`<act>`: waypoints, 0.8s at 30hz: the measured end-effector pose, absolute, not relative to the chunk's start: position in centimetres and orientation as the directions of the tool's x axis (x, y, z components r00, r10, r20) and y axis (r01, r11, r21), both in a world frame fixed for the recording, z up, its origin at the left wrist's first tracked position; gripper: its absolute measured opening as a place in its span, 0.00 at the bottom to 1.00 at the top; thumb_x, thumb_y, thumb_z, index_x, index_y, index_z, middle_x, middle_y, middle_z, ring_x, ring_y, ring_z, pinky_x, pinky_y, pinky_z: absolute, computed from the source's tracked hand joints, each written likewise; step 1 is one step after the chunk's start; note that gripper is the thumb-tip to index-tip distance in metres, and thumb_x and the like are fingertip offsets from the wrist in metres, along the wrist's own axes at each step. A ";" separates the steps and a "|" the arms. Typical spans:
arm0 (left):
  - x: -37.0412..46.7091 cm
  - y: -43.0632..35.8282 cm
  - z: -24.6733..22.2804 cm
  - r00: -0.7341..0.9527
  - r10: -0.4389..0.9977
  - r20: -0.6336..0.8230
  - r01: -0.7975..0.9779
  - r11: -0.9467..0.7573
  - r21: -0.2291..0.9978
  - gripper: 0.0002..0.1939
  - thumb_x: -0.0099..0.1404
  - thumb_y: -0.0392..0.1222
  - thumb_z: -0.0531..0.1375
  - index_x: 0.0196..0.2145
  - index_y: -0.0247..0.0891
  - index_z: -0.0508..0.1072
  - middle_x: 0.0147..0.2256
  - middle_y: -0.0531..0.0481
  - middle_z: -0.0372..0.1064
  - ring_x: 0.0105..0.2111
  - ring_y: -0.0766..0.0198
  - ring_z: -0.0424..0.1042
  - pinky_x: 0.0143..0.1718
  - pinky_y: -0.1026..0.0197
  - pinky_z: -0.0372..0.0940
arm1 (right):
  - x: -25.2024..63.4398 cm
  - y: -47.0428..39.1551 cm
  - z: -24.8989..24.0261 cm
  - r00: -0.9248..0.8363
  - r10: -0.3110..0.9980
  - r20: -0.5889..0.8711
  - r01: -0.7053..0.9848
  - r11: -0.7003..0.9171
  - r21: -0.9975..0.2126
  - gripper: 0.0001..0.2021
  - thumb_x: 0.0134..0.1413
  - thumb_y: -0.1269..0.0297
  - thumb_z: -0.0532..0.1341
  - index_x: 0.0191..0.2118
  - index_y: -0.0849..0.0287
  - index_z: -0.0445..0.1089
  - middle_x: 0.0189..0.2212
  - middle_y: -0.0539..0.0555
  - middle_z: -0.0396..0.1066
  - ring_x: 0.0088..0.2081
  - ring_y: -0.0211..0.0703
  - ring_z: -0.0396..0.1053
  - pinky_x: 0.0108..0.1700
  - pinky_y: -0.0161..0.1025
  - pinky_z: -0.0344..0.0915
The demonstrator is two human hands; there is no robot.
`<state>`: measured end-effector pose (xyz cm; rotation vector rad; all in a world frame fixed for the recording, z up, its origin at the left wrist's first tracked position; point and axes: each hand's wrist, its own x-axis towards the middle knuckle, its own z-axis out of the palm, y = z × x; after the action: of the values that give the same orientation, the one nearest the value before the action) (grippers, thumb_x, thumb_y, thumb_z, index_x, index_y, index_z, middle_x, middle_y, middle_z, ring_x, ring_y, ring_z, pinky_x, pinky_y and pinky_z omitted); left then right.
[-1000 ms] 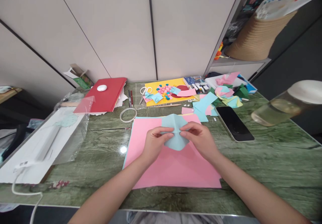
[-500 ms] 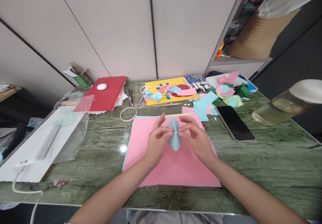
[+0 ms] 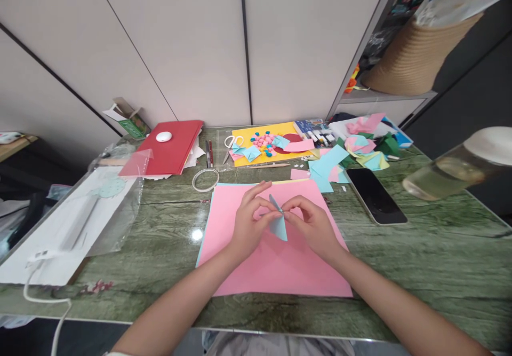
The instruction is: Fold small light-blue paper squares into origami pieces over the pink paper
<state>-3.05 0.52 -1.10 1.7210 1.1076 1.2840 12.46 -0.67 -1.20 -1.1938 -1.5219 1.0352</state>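
Observation:
A small folded piece of light blue paper (image 3: 279, 230) is pinched at its middle between my two hands, above a stack of pink paper (image 3: 240, 270). My left hand (image 3: 252, 220) grips it from the left with thumb and index finger, the other fingers raised. From the right, my right hand (image 3: 310, 221) pinches the same spot with thumb and index fingertip. One wing of the paper points up and another points down; the fingers hide its centre. A blue sheet edge shows under the pink stack.
Behind the stack lie a tape roll (image 3: 206, 180), scissors (image 3: 233, 141), a yellow sheet (image 3: 240, 133) with small paper pieces, and blue paper scraps (image 3: 328, 165). A phone (image 3: 376, 196) and a bottle (image 3: 440, 177) stand right. Left are a red folder (image 3: 172, 150) and a plastic sleeve (image 3: 120, 228).
The blue paper has turned between my fingers, from facing me broadly to a narrower, slanted view. My fingertips have come closer together at its middle.

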 end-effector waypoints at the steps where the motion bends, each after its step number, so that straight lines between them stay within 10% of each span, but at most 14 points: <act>1: -3.2 0.6 -1.1 0.168 0.911 0.376 0.238 -0.407 0.882 0.03 0.55 0.39 0.61 0.25 0.40 0.71 0.44 0.46 0.68 0.51 0.57 0.60 0.52 0.53 0.52 | 12.5 -0.6 -1.2 -0.121 0.979 0.161 0.221 0.185 -0.958 0.01 0.50 0.66 0.59 0.30 0.56 0.67 0.29 0.51 0.68 0.34 0.41 0.65 0.38 0.39 0.61; 6: -3.3 0.7 -1.3 0.238 0.931 0.277 0.273 -0.338 0.901 0.04 0.56 0.41 0.60 0.28 0.39 0.69 0.28 0.50 0.67 0.32 0.63 0.66 0.34 0.62 0.60 | 13.0 -0.2 -1.2 -0.136 0.978 0.156 0.241 0.185 -0.953 0.02 0.49 0.65 0.60 0.29 0.56 0.69 0.28 0.51 0.69 0.32 0.41 0.66 0.36 0.38 0.62; 24: -3.1 1.6 -1.8 0.194 0.981 -0.010 0.047 0.001 0.999 0.12 0.50 0.42 0.64 0.33 0.37 0.72 0.28 0.51 0.69 0.30 0.65 0.68 0.33 0.63 0.63 | 13.8 1.0 -1.4 -0.216 0.976 0.023 0.150 0.056 -0.987 0.09 0.43 0.60 0.63 0.31 0.59 0.70 0.30 0.53 0.72 0.34 0.42 0.69 0.38 0.40 0.66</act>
<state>-3.09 1.60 -1.84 1.3245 1.0997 1.0375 13.76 1.04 -1.40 -1.1837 -1.5041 1.2582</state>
